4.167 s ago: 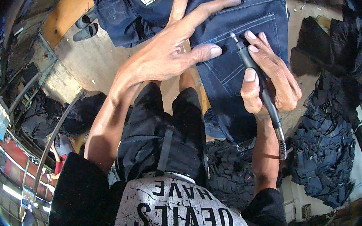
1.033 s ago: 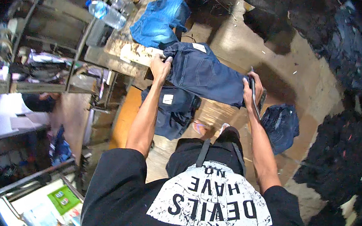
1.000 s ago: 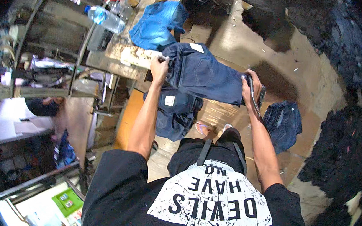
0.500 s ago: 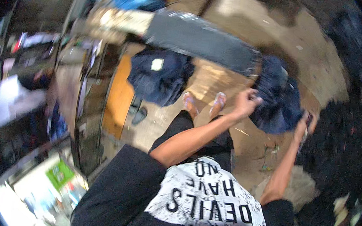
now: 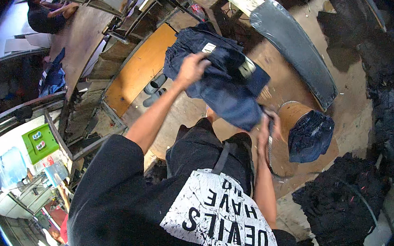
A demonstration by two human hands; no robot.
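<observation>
The dark blue jeans point(image 5: 224, 85) hang in the air above the floor, carried between both hands and not yet set on the other dark garments on the orange worktop point(image 5: 138, 70) at far left. The left hand point(image 5: 191, 69) has its fingers closed on the cloth's top. The right hand point(image 5: 267, 125) sits at the lower edge, its fingers mostly hidden by fabric, so their grip cannot be told.
</observation>
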